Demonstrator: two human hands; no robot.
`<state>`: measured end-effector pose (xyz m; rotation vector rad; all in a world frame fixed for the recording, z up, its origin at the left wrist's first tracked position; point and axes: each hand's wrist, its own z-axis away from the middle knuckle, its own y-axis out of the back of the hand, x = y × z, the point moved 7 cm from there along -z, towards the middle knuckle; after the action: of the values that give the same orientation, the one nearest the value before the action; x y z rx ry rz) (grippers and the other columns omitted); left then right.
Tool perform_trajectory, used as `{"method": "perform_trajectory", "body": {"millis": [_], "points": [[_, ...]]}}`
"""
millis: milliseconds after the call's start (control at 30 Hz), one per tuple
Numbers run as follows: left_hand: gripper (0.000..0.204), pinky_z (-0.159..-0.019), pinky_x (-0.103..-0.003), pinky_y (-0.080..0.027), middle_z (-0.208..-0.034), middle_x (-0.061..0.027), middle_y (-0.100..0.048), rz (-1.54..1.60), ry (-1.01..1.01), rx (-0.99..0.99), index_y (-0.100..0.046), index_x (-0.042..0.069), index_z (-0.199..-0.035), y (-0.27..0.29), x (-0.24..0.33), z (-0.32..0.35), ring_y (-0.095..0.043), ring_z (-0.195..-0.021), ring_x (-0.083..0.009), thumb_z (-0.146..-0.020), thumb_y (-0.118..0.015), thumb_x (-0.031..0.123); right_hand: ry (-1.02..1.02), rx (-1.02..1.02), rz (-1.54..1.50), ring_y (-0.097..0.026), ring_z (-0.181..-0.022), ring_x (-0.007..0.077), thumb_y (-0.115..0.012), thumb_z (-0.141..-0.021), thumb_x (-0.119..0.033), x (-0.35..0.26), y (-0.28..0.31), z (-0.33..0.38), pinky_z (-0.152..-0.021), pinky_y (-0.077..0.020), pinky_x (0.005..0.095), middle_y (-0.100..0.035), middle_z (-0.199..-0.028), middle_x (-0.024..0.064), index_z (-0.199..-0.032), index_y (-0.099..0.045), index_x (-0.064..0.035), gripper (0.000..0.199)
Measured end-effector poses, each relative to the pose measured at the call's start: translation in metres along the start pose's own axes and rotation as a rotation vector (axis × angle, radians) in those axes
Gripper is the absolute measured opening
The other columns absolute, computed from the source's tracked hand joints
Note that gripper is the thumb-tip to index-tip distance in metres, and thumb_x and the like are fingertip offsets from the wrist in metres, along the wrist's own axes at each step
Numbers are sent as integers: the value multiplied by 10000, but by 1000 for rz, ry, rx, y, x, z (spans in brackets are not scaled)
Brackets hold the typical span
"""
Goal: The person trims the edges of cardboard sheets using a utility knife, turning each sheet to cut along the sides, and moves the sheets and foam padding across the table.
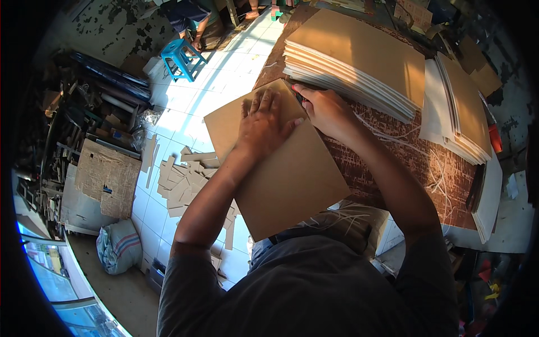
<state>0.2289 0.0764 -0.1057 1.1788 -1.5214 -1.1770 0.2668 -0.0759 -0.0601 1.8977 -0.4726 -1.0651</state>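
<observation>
A brown cardboard sheet [286, 180] lies across the left edge of a worn brown work table [432, 168], overhanging toward me. My left hand [261, 121] presses flat on the sheet's far part, fingers spread. My right hand [325, 109] is closed at the sheet's far corner, gripping a small dark tool with a red tip [296, 89], mostly hidden in the fist. Just beyond both hands rises a thick stack of brown boards [359, 56].
A second stack of boards [460, 112] lies at the table's right. Cardboard offcuts [182, 180] litter the white tiled floor at left, beside a sack [119, 246] and piled scrap. A blue stool [181, 56] and another person's legs [191, 19] are farther off.
</observation>
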Motion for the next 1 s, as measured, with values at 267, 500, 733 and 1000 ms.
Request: {"method": "perform_trajectory", "body": {"millis": [267, 500, 733, 1000], "points": [[912, -1292, -560, -208, -1674, -244, -359, 6, -4, 20, -345, 11, -1629, 1, 1, 1, -279, -1589, -395, -1027, -486, 682, -12, -5, -71, -702, -912, 454, -598, -1016, -75, -10, 21, 58, -814, -544, 507, -725, -1021, 272, -1465, -603, -75, 449], [863, -1296, -580, -176, -1688, -220, -344, 35, 8, 81, -348, 50, -1638, -4, 0, 5, -259, -1593, -407, -1037, -503, 650, -249, 31, 121, -714, -853, 429, -581, -1021, -97, 1, 63, 98, -779, -565, 515, -738, -928, 233, -1457, -588, -59, 438], [856, -1307, -561, -137, -1708, -202, -313, 49, 6, 85, -330, 55, -1648, -8, -2, 4, -229, -1605, -394, -1050, -476, 649, -160, 78, -209, -723, -787, 405, -605, -1038, -135, -12, 66, 148, -734, -538, 507, -731, -919, 226, -1458, -611, -112, 421], [856, -1312, -548, -119, -1705, -215, -312, 54, 2, 86, -330, 56, -1650, -6, -1, 5, -213, -1613, -379, -1051, -471, 652, -548, 300, -87, -745, -783, 313, -591, -1047, -80, 32, 103, 222, -709, -537, 429, -739, -970, 215, -1534, -564, -186, 499]]}}
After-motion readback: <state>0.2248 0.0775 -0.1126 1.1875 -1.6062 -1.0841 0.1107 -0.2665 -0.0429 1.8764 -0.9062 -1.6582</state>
